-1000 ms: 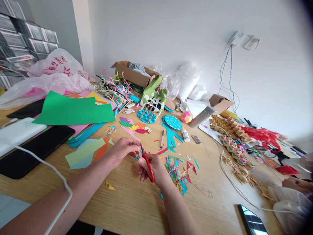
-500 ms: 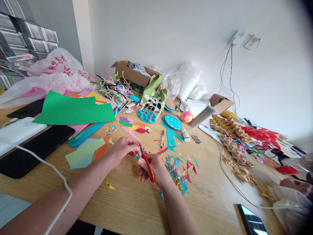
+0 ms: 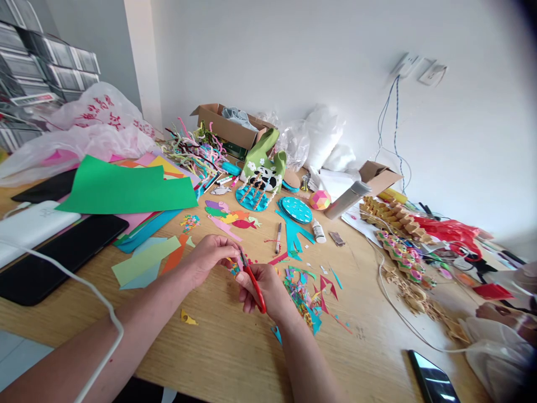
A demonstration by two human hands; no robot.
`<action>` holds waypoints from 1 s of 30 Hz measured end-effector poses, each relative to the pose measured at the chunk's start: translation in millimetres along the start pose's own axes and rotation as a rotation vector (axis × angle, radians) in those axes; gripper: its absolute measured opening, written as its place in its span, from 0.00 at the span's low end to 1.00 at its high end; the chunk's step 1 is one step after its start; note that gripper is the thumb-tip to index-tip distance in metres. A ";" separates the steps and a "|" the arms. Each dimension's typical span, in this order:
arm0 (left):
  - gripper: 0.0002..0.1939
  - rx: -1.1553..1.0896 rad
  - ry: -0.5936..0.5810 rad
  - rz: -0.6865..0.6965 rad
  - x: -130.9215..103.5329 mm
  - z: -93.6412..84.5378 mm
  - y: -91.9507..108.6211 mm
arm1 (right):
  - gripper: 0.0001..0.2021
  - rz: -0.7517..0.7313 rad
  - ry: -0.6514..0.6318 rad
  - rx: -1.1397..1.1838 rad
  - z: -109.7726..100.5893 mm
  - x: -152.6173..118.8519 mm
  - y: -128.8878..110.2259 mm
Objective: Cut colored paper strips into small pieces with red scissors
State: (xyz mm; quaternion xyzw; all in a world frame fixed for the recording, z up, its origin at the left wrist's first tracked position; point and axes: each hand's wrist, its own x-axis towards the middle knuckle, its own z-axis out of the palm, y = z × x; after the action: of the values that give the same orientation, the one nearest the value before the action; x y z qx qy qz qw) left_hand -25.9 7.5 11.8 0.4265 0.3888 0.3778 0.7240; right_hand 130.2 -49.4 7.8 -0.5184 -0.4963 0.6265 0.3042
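My right hand (image 3: pixel 260 288) is wrapped round red-handled scissors (image 3: pixel 257 288), their blades pointing up and to the left. At the blades, my left hand (image 3: pixel 213 254) pinches a small piece of pinkish paper (image 3: pixel 240 262), mostly hidden by the fingers. Tiny coloured paper bits (image 3: pixel 233 268) lie on the table just beneath the hands. To the right of my right hand spreads a heap of paper scraps (image 3: pixel 302 296) in many colours. Beyond the hands, several cut paper fish (image 3: pixel 243 223) lie flat, with a small pile of colourful bits (image 3: pixel 190 224) to their left.
Green card (image 3: pixel 130 187) and other coloured sheets cover the left, near a black slab (image 3: pixel 62 257) and a white cable (image 3: pixel 109 305). Behind are blue discs (image 3: pixel 296 210), a glue bottle (image 3: pixel 318 231), a pen (image 3: pixel 278 238) and a flask (image 3: pixel 348 200). A phone (image 3: pixel 434 378) lies front right.
My hands and the scissors have barely moved. At the far right edge, another person's hand and pale sleeve have shifted slightly.
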 end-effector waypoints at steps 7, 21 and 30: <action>0.07 -0.046 -0.026 -0.003 2.1 -1.8 -3.5 | 0.24 -0.001 -0.001 0.002 -0.2 -0.5 0.7; 0.07 -0.202 -0.047 -0.011 3.4 -4.4 -3.7 | 0.24 -0.036 0.043 0.024 -1.1 0.7 0.6; 0.03 -0.320 -0.177 -0.066 3.6 -6.1 -7.3 | 0.25 -0.054 -0.030 0.119 -0.9 1.0 4.8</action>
State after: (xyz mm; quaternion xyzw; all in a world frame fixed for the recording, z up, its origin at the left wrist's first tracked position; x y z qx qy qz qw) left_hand -28.2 10.0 2.3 0.3244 0.2722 0.3716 0.8262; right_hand 131.4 -49.8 3.0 -0.4765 -0.4765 0.6541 0.3435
